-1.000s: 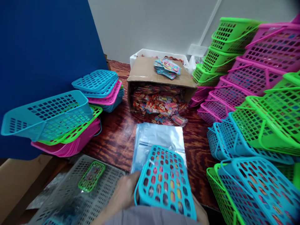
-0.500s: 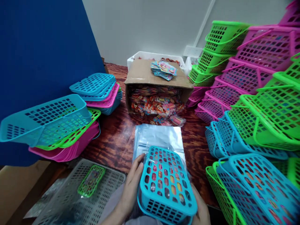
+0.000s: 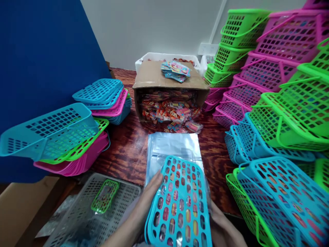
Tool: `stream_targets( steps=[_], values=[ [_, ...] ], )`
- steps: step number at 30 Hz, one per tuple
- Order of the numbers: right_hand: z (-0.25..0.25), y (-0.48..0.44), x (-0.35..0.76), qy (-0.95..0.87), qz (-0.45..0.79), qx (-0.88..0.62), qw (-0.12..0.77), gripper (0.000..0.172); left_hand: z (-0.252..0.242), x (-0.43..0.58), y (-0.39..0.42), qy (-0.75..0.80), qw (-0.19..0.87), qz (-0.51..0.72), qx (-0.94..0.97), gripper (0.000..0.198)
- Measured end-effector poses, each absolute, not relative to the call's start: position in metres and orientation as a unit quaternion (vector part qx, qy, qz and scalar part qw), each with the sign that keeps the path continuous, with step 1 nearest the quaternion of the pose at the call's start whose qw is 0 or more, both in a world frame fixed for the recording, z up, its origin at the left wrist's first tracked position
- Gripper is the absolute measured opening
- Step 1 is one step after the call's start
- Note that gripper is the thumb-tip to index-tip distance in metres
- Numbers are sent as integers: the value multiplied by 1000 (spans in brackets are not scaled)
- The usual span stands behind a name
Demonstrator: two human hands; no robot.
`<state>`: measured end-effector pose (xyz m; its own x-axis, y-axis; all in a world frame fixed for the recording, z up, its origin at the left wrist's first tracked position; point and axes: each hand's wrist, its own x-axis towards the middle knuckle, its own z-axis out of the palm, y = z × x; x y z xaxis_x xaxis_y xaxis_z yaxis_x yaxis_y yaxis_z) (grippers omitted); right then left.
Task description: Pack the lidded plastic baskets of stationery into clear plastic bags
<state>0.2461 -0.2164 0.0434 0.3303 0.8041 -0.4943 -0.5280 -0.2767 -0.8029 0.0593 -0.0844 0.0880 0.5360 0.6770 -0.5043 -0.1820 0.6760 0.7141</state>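
Dark grained table (image 3: pixel 123 154) carries a blue basket (image 3: pixel 180 202), held bottom-up over clear bags (image 3: pixel 172 147) at the near edge. Bright colours show through its holes, and its lower end is cut off. The left hand (image 3: pixel 150 195) clasps its left rim. The right hand (image 3: pixel 222 228), half hidden, grips the right side. Beyond, a tipped cardboard box (image 3: pixel 154 73) spills packets (image 3: pixel 171 113).

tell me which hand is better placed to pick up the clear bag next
Left, probably. The left hand has its fingers on the blue basket's far edge, right over the clear bag; the right hand sits nearer the body.
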Motion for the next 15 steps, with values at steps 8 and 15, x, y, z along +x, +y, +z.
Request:
stream_targets(
  steps=[8, 15],
  values=[
    [64, -190, 263, -122, 579, -526, 612, 66, 89, 52, -74, 361, 819, 304, 325, 82],
    [56, -197, 230, -2, 619, -547, 564, 82, 80, 34, -91, 313, 865, 237, 311, 89]
  ],
)
